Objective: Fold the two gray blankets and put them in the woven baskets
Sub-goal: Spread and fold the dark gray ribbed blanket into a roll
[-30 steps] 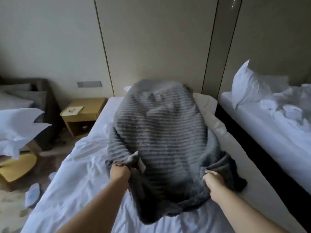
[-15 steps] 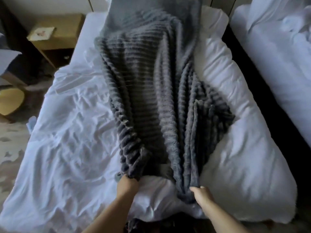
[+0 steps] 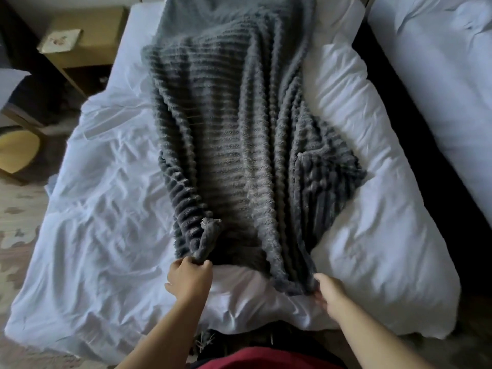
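A gray ribbed blanket (image 3: 234,134) lies lengthwise down the middle of a white bed (image 3: 101,235), rumpled, with a fold bunched at its right side. My left hand (image 3: 189,278) pinches the blanket's near left corner. My right hand (image 3: 330,291) grips the near right corner at the bed's foot. Both corners rest low on the duvet. Only one gray blanket shows. No woven basket is in view.
A wooden nightstand (image 3: 87,46) with a card on it stands at the far left. A yellow stool (image 3: 18,153) sits on the patterned carpet to the left. A second white bed (image 3: 447,83) runs along the right, across a dark gap.
One second ago the blanket billowed in the air above the bed. It has since dropped flat onto the duvet, and both hands have pulled its near corners back toward the bed's foot.
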Demonstrator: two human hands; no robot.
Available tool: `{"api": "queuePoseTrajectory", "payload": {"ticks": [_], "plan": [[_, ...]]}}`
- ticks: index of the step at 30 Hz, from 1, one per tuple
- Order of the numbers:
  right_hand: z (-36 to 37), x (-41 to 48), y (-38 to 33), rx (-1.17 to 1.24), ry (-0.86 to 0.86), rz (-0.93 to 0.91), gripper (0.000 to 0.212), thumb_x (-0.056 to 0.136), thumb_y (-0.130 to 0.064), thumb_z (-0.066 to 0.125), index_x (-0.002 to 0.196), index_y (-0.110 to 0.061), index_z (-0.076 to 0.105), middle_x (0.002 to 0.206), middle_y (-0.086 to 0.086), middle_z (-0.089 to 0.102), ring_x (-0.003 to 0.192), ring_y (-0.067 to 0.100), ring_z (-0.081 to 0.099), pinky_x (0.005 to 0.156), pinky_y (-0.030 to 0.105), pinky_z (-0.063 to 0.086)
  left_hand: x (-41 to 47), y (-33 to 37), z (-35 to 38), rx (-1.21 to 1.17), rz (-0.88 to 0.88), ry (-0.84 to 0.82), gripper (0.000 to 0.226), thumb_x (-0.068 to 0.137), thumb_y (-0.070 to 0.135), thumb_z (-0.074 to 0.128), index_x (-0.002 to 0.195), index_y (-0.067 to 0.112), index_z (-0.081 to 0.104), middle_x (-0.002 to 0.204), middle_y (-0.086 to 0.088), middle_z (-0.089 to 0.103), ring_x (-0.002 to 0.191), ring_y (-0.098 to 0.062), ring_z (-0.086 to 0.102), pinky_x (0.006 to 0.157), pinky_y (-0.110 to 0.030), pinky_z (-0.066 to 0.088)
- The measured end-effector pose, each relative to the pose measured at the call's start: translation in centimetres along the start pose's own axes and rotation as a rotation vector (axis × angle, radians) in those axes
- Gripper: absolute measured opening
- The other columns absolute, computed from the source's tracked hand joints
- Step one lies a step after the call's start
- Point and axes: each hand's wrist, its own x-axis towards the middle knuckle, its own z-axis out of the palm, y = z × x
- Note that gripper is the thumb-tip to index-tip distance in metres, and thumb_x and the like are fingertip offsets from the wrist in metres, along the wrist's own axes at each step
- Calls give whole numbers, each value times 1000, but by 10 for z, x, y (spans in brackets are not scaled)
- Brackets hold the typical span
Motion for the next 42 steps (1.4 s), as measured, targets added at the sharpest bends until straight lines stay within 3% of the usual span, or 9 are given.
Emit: {"api": "queuePoseTrajectory", "payload": {"ticks": [5,12,16,22,27,30,36,40,42], "plan": [[5,6,-51,-3,-14,-118,15,95,-18,51,102,-6,58,80,8,57,70,21,55,61,31,46,4,24,-5,9,263,-27,19,78,32,64,66,19,57,76,4,59,86,-26,56,76,-36,47],[21,27,-107,-37,-75,-163,15,95,-13,50,81,-13,56,76,6,58,64,18,55,55,28,44,15,79,-4,-392,149,-172,40,73,1,50,105,24,58,85,0,65,75,-18,59,61,-26,43],[25,50,-152,-144,-58,-227,17,95,-12,50,80,-12,58,74,4,58,62,18,54,57,28,42,20,106,-4,-587,66,-270,39,73,-1,50,99,27,59,50,7,61,38,1,53,35,-12,38],[40,92,-229,-505,161,-477,26,88,-16,54,104,-2,68,102,20,68,100,34,63,76,30,44,37,117,-1,-474,130,-391,21,78,46,69,91,31,69,68,3,70,64,-18,65,70,-37,53],[64,132,-256,-592,184,-441,65,88,-33,64,140,-4,37,140,19,49,125,36,49,99,41,43,49,121,10,-116,326,-86,3,81,25,73,79,25,76,79,12,58,91,-13,58,74,-21,38],[70,151,-255,-752,197,-419,73,79,-29,76,135,-1,38,137,21,51,124,36,51,95,39,45,49,122,9,-41,345,-63,15,74,8,68,67,19,59,69,13,48,71,-12,50,57,-12,29],[74,140,-260,-567,250,-460,48,76,-13,66,121,-1,55,125,21,60,114,36,57,90,35,47,36,134,-5,-651,-34,-172,43,65,-15,38,82,20,55,70,1,64,71,-22,59,55,-28,48],[60,105,-271,-198,139,-430,30,73,-8,51,102,-4,59,97,14,60,85,31,55,71,32,42,28,159,-29,-1095,-111,-276,40,53,-3,44,88,10,56,74,-13,59,69,-27,55,61,-31,43],[48,85,-277,-12,21,-367,17,69,-10,53,86,-5,56,85,13,55,78,27,50,67,32,40,25,173,-40,-1174,-64,-335,36,68,1,56,103,4,58,81,-17,62,70,-28,58,65,-34,46]]}}
